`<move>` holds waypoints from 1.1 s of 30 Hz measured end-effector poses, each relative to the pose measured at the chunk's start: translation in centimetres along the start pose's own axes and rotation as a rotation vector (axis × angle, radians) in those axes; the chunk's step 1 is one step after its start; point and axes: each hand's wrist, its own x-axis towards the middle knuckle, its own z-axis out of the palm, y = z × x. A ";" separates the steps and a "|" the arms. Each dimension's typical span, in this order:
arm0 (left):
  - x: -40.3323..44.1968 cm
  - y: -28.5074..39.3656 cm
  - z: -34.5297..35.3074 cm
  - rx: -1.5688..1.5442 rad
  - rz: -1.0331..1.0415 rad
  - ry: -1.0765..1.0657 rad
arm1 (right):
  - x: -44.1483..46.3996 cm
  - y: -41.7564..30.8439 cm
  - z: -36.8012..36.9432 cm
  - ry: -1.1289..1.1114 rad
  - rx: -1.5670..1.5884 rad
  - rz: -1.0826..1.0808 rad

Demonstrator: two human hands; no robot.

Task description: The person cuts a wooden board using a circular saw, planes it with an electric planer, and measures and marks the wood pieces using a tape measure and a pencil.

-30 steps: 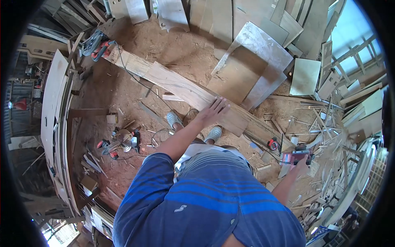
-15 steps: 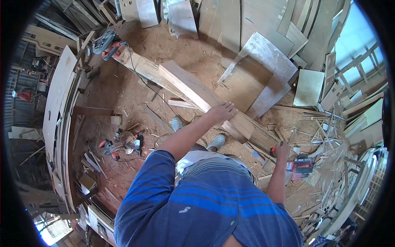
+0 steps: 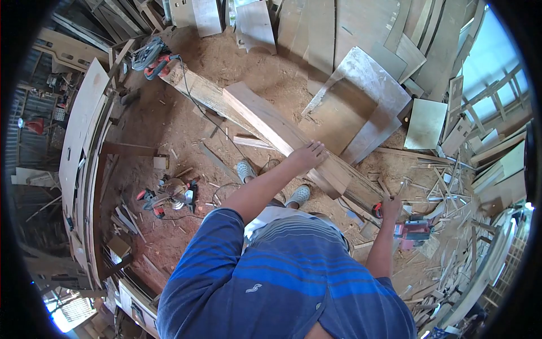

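Note:
A thick wooden beam (image 3: 271, 121) lies slantwise on top of a longer rough timber (image 3: 197, 93) in front of me. My left hand (image 3: 307, 156) rests on the top face of the beam near its closer end, fingers stretched out. Beyond that end, beside the timber's right part, my right hand (image 3: 390, 206) is closed on a red and black tape measure (image 3: 377, 210); its fingers are partly hidden. Just past the right hand lies a red power tool (image 3: 415, 230).
A red corded power tool (image 3: 155, 65) sits at the timber's far end, its cable trailing past the beam. On the left floor is a circular saw (image 3: 180, 195). Plywood sheets (image 3: 375, 76) lean and lie ahead; wood scraps (image 3: 443, 186) litter the right. My shoes (image 3: 298, 195) stand close to the timber.
The whole view has shifted slightly. My right hand has turned a little, and more of the tape measure shows. My left hand stays on the beam.

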 end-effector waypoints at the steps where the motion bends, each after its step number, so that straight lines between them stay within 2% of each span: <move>1: -0.2 0.1 0.1 0.000 0.001 0.011 | 0.1 -0.1 -0.4 -0.024 -0.004 0.006; 5: -0.9 0.2 1.7 0.053 0.014 0.182 | 0.8 0.3 -0.5 -0.057 -0.024 0.011; 11: -1.8 0.9 3.5 0.126 -0.009 0.285 | 1.1 1.0 -0.9 -0.013 0.036 -0.013; 15: -2.7 1.9 5.6 0.153 -0.056 0.311 | 1.4 1.5 -1.1 0.056 -0.003 0.007; 18: -3.4 2.4 5.9 0.135 -0.097 0.330 | 2.2 2.1 -1.1 -0.073 -0.042 0.014; 24: -3.9 2.6 4.9 0.146 -0.109 0.303 | 4.3 4.4 0.5 -0.096 -0.028 0.034; 26: -3.8 2.7 4.8 0.125 -0.115 0.298 | 6.3 6.6 2.1 -0.055 -0.050 0.000; 33: -4.1 2.5 4.5 0.138 -0.112 0.299 | 6.0 3.9 -0.5 -0.006 0.155 -0.178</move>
